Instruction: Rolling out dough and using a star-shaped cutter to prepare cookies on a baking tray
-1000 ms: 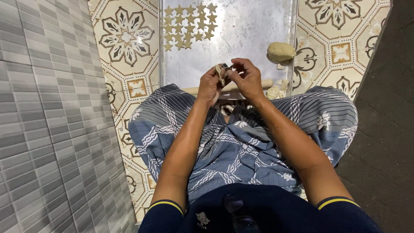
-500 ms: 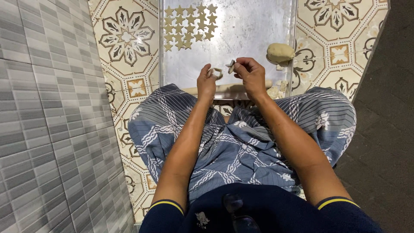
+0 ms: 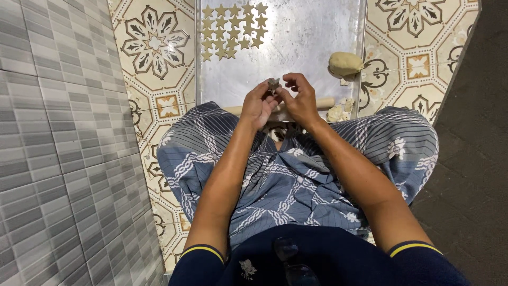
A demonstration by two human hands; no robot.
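Together, two bare hands meet over the near end of a metal tray (image 3: 317, 32), pinching one small star-shaped cutter (image 3: 273, 83) between them. Left hand (image 3: 258, 104) curls its fingertips shut on the cutter's left side; right hand (image 3: 300, 98) closes thumb and forefinger on its right, so the cutter sits at the fingertips of both, above the tray. Whether dough fills the cutter is hard to tell at this size. Behind the hands lies one wooden rolling pin (image 3: 325, 102), partly hidden. Right of it sit a few small dough scraps (image 3: 338, 111), and farther up the tray's right edge one smooth, rounded dough lump (image 3: 345, 64). About twenty pale cut stars (image 3: 233, 29) lie in rows at the tray's far left corner. Patterned floor tiles (image 3: 153, 42) surround the tray.
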